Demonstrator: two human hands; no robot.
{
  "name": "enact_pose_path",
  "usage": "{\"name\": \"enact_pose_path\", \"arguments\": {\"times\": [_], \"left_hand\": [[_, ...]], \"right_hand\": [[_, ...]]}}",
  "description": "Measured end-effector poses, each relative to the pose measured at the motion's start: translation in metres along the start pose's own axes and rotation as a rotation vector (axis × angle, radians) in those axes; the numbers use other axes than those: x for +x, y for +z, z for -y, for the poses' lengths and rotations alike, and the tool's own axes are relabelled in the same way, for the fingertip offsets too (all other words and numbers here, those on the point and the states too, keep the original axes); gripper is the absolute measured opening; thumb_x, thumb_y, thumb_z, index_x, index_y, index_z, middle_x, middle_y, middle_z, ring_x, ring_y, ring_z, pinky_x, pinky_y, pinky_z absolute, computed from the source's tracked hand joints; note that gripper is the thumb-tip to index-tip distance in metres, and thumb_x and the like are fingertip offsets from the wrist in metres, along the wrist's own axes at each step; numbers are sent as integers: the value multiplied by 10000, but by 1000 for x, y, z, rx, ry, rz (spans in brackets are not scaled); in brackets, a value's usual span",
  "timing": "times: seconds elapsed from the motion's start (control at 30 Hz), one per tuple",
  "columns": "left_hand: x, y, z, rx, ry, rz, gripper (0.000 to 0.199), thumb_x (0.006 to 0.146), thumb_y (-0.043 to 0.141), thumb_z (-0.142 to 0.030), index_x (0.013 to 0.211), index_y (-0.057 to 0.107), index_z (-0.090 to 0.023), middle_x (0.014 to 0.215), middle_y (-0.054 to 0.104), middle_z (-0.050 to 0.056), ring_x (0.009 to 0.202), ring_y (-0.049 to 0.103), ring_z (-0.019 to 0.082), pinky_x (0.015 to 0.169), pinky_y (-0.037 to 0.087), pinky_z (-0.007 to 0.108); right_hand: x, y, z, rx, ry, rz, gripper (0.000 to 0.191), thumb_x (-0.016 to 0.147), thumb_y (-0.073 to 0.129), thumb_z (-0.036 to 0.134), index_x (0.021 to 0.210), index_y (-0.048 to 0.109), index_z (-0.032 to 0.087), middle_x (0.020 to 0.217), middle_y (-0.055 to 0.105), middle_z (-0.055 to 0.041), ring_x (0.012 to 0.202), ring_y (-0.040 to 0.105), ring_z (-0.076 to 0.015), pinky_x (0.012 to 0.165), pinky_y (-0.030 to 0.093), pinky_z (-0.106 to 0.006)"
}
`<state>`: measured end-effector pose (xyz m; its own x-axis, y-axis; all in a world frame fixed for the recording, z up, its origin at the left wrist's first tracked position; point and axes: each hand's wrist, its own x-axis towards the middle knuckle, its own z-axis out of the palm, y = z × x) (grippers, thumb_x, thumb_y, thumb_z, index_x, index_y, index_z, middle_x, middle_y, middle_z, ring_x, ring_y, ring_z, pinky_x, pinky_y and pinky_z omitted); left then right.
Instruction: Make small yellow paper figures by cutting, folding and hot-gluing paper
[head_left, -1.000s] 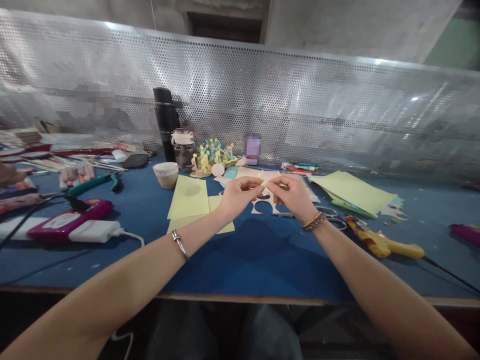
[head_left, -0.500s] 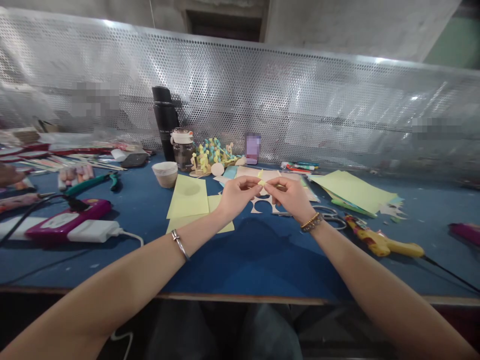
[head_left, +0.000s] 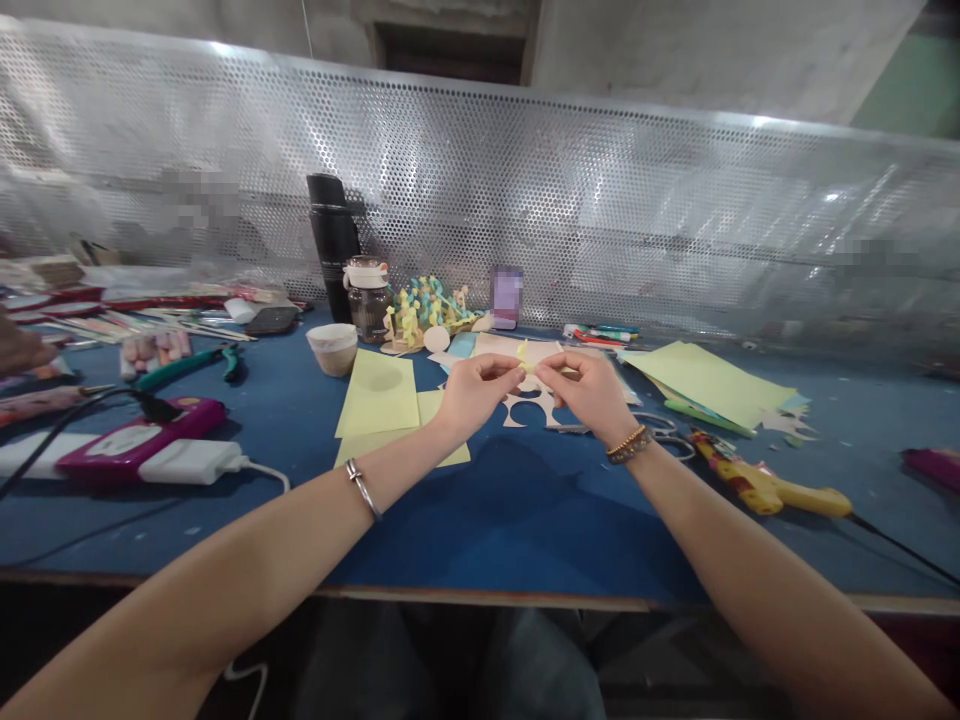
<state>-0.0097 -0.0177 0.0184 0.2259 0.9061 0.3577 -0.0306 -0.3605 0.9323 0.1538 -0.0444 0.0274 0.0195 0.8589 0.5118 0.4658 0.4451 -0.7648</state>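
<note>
Between my hands is a small yellow paper piece [head_left: 529, 368], pinched from both sides; its exact shape is partly hidden by the fingertips. My left hand [head_left: 480, 388] is closed on its left side with thumb and forefinger. From the right, my right hand [head_left: 587, 392] pinches it as well, the other fingers curled. Below and behind the hands lies a cream sheet with round cut-outs [head_left: 529, 410]. Yellow-green paper sheets [head_left: 379, 395] rest on the table beside my left forearm, and scissors [head_left: 667, 435] lie by my right wrist.
A yellow hot glue gun [head_left: 772, 492] and a stack of coloured paper [head_left: 712, 385] lie right. A paper cup [head_left: 332, 350], a jar [head_left: 367, 300], a black flask [head_left: 331, 240] and small paper ornaments [head_left: 424, 312] stand behind. Left are a purple power strip [head_left: 139, 440] and pliers [head_left: 180, 368].
My right hand has shifted slightly to the right, and a little more of the yellow piece shows between the fingertips. My left hand has hardly moved.
</note>
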Motion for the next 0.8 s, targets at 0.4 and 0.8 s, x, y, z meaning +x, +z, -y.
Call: {"name": "enact_pose_path", "arguments": {"times": [0.4,0.8], "left_hand": [[-2,-1,-5,-16,-16,21,198,715,675,-331,801,648,-155,759,684,40,671,655,134,567,487,234],[-2,0,-6,-127,-76,110,174,718,682,-327,778,654,-166,801,673,33,672,642,103,570,474,208]], "right_hand": [[1,-8,5,30,-23,101,265,790,598,413,709,635,163,524,552,19,384,426,-60,411,348,-219],[11,-9,-17,277,206,112,342,752,635,451,901,653,144,543,536,32,341,351,-27,329,199,-188]]}}
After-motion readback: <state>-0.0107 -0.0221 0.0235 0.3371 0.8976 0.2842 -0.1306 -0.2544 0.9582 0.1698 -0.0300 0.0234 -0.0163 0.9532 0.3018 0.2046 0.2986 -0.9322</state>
